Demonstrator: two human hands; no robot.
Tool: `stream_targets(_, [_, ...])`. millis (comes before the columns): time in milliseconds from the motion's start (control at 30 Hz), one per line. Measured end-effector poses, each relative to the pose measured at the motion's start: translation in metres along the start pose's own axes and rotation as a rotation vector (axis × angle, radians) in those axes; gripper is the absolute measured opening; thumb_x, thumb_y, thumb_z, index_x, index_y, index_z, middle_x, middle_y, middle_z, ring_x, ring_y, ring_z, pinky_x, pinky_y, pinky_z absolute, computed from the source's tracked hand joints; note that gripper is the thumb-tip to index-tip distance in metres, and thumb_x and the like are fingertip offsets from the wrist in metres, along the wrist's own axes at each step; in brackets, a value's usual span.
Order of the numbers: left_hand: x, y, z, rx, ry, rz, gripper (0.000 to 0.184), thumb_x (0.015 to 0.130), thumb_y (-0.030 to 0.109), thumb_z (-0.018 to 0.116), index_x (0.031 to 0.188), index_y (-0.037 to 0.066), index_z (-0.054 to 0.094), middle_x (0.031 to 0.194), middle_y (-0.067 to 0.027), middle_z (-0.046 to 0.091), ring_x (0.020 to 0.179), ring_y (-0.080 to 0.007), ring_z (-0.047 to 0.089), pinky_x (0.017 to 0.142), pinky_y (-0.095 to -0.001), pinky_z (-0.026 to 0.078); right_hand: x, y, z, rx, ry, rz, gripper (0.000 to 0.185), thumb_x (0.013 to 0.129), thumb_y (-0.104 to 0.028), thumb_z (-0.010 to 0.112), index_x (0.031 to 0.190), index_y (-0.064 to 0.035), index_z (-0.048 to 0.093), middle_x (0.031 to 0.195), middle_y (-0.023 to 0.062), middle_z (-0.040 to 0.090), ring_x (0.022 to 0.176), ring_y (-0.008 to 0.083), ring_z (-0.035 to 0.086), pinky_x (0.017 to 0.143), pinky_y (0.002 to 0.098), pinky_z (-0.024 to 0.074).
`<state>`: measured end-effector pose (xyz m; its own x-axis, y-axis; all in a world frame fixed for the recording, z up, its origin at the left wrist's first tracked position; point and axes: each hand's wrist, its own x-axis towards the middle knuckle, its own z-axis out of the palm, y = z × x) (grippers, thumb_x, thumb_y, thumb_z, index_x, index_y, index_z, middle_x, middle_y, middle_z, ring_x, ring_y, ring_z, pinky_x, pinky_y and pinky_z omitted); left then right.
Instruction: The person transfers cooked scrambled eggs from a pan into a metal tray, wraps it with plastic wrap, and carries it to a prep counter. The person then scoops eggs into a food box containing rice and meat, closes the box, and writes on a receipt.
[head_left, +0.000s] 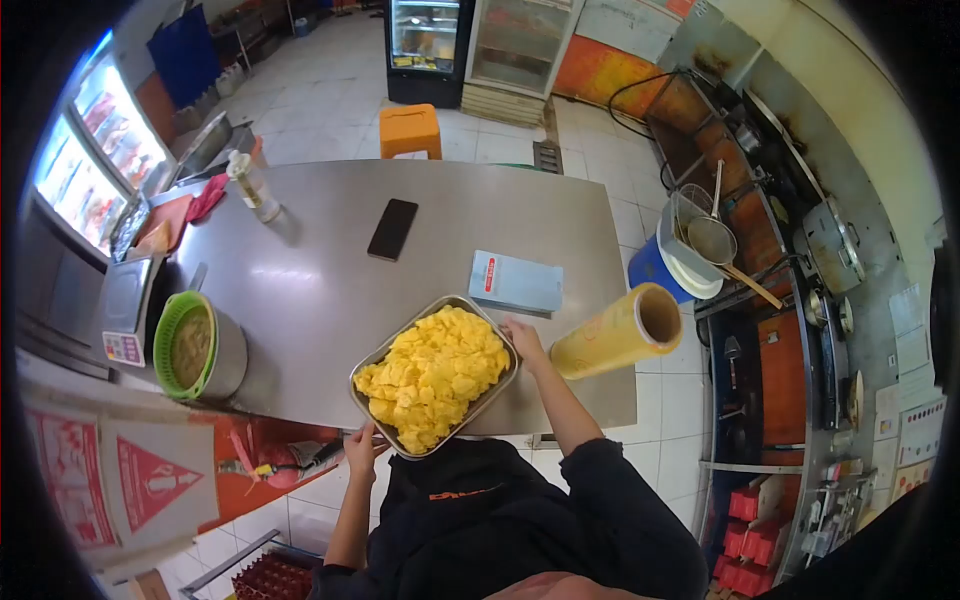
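A metal tray (357, 377) heaped with yellow scrambled egg (435, 375) is at the near edge of the steel table, turned at an angle. My left hand (361, 447) grips its lower left side, and my right hand (524, 340) holds its right side, fingers at the rim. Just right of my right hand stands a large roll of plastic film (615, 332). Beyond the tray lie a pale blue box (517, 284) and a black phone (392, 230).
On the steel table (300, 330) are a clear bottle (253, 187), a pot with a green basket (200, 347) and a scale (128, 295). An orange stool (410, 131) stands behind the table. At right are a blue bucket (655, 270) and cooking counters.
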<state>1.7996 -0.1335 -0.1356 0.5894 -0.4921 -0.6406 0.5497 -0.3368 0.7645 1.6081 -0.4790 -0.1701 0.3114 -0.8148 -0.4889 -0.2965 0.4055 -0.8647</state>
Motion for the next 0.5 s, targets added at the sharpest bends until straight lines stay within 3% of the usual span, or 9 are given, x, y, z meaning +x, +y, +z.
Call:
stream_targets(67, [0.000,0.017,0.010,0.007,-0.025,-0.036,0.032,0.089,0.026,0.051,0.097,-0.004,0.057,0.088,-0.0106,0.060,0.073,-0.0207,0.064,0.064,-0.0302,0.054,0.032,-0.020,0.009,0.026,0.022,0.062,0.041,0.084,-0.035,0.057,0.090,0.0056,0.060,0.077,0.0085,0.061,0.070,0.0149,0.057,0.067,0.0266,0.0452])
stream_targets(167, [0.012,0.019,0.018,-0.015,-0.142,-0.080,0.033,0.090,0.028,0.051,0.096,-0.004,0.054,0.085,-0.0127,0.061,0.071,-0.0212,0.064,0.060,-0.0284,0.055,0.074,-0.047,0.018,0.010,0.127,0.161,0.044,0.082,-0.039,0.060,0.091,0.0045,0.058,0.080,0.0122,0.060,0.073,0.0214,0.058,0.068,0.0315,0.0460])
stream_targets(233, [0.017,0.024,0.029,0.003,-0.226,-0.115,0.034,0.091,0.029,0.048,0.103,-0.004,0.050,0.090,-0.0139,0.060,0.077,-0.0226,0.064,0.064,-0.0297,0.055,0.114,-0.040,0.022,-0.697,0.709,-0.109,0.047,0.077,-0.037,0.064,0.101,0.0019,0.055,0.098,0.0163,0.057,0.087,0.0286,0.056,0.075,0.0362,0.0447])
stream_targets(267, [0.017,0.026,0.038,0.009,-0.271,-0.132,0.035,0.092,0.029,0.048,0.107,-0.003,0.048,0.094,-0.0150,0.059,0.080,-0.0232,0.064,0.066,-0.0305,0.055,0.120,-0.046,0.019,-0.698,0.708,-0.107,0.047,0.077,-0.037,0.064,0.101,0.0019,0.055,0.098,0.0163,0.057,0.087,0.0286,0.056,0.075,0.0362,0.0447])
stream_targets(333, [0.024,0.026,0.049,0.025,-0.365,-0.206,0.039,0.093,0.030,0.046,0.117,0.000,0.039,0.107,-0.0167,0.055,0.089,-0.0253,0.062,0.071,-0.0315,0.054,0.090,-0.107,0.019,-0.925,0.690,-0.084,0.055,0.079,-0.032,0.061,0.120,-0.0008,0.043,0.123,0.0201,0.045,0.110,0.0309,0.047,0.084,0.0444,0.0410])
stream_targets(367, [0.027,0.025,0.057,0.029,-0.364,-0.206,0.039,0.093,0.030,0.046,0.117,0.000,0.039,0.107,-0.0167,0.055,0.089,-0.0253,0.062,0.071,-0.0315,0.054,0.097,-0.110,0.018,-0.921,0.690,-0.082,0.055,0.079,-0.032,0.061,0.120,-0.0008,0.043,0.123,0.0201,0.045,0.110,0.0309,0.047,0.084,0.0444,0.0410])
stream_targets(467, [0.025,0.011,0.082,-0.082,-0.477,-0.238,0.044,0.095,0.026,0.041,0.127,0.000,0.026,0.121,-0.0172,0.044,0.099,-0.0282,0.059,0.078,-0.0320,0.052,0.121,-0.095,0.007,-1.066,0.636,-0.159,0.058,0.078,-0.032,0.061,0.127,-0.0088,0.041,0.139,0.0153,0.028,0.126,0.0296,0.028,0.092,0.0582,0.0279])
stream_targets(500, [0.020,0.011,0.090,-0.069,-0.480,-0.255,0.044,0.095,0.026,0.041,0.127,0.000,0.026,0.121,-0.0172,0.044,0.099,-0.0282,0.059,0.078,-0.0320,0.052,0.125,-0.094,0.010,-1.065,0.637,-0.137,0.058,0.078,-0.032,0.061,0.127,-0.0088,0.041,0.139,0.0153,0.028,0.126,0.0296,0.028,0.092,0.0582,0.0279])
